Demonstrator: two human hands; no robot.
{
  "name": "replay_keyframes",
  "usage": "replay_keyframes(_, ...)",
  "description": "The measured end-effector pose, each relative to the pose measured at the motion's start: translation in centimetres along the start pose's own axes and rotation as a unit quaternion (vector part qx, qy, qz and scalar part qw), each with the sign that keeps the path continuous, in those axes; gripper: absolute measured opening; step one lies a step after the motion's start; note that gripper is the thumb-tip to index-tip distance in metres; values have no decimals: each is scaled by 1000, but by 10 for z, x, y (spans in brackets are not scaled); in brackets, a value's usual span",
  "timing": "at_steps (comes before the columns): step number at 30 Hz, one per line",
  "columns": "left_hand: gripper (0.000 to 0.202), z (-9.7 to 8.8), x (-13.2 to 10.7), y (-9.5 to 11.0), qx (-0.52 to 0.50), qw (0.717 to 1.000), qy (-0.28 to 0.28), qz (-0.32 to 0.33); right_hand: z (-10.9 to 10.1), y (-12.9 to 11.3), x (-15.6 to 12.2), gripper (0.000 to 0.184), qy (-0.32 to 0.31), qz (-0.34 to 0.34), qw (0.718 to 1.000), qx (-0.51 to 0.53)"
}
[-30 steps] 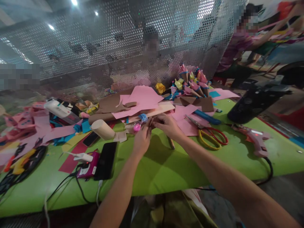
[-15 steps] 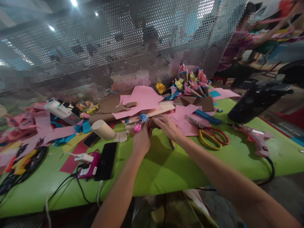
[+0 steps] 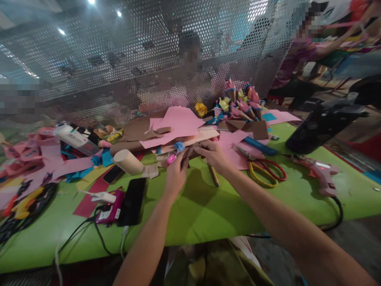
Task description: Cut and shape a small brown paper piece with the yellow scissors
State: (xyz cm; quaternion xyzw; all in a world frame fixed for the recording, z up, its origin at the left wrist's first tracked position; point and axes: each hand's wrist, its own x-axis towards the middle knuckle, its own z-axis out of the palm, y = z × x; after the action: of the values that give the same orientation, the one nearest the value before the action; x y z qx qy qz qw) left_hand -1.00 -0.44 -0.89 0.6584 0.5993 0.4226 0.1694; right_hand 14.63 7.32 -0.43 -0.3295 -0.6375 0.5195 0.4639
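Note:
Between my hands is a small piece of brown paper (image 3: 193,151), partly hidden by my fingers. My left hand (image 3: 176,171) is closed on its left side. Thumb and fingers of my right hand (image 3: 212,155) pinch its upper right edge. Close by my left fingers lie a pink ball-like piece (image 3: 172,159) and a crumpled blue piece (image 3: 179,146). Under my right wrist a pencil (image 3: 214,176) rests on the green table (image 3: 205,210). Pink paper sheets (image 3: 178,123) are spread just beyond my hands.
To the right lie scissors (image 3: 264,172), a blue cutter (image 3: 260,146), a corded glue gun (image 3: 324,172) and a black bottle (image 3: 320,125). On the left are a cardboard tube (image 3: 127,162), a phone (image 3: 133,201) and a purple power adapter (image 3: 110,206). Paper cones (image 3: 238,103) stand behind.
Both hands have lifted slightly with the brown paper, and my right fingers now pinch its edge where they lay flatter before. More of the pencil shows.

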Motion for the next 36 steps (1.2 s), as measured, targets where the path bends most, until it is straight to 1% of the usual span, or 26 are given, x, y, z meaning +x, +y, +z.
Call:
replay_keyframes(3, 34, 0, 3, -4, -104, 994, 22, -8, -1, 2, 1, 29, -17, 32, 999, 39)
replay_keyframes(5, 32, 0, 5, -4, -172, 984, 20, -44, -1, 1, 1, 29, -25, 38, 997, 58)
replay_keyframes(8, 31, 0, 7, -3, -257, 960, 20, -114, -1, -1, 0, 30, -21, 38, 997, 65)
replay_keyframes(10, 26, -1, 8, -2, -297, 943, 37, -146, -2, -2, 0, 30, -8, 37, 997, 65)
replay_keyframes(13, 19, -1, 9, -2, -339, 922, 70, -174, -4, -5, 0, 29, 5, 32, 997, 74)
replay_keyframes(16, 18, -2, 10, -1, -357, 912, 86, -184, -4, -8, 1, 25, 28, 22, 995, 96)
replay_keyframes(20, 19, -5, 10, 2, -349, 919, 81, -163, -5, -12, 1, 23, 55, 8, 992, 112)
replay_keyframes(26, 21, -7, 9, 4, -303, 942, 40, -142, -5, -14, -1, 25, 27, 12, 993, 114)
replay_keyframes(28, 21, -6, 8, 4, -300, 943, 26, -140, -5, -14, 0, 25, 19, 8, 993, 114)
replay_keyframes(31, 20, -5, 9, 2, -330, 930, 21, -158, -5, -11, 0, 25, 12, 5, 994, 105)
replay_keyframes(36, 28, -2, 10, -4, -403, 891, 33, -205, -6, -7, 1, 24, 38, -23, 998, 52)
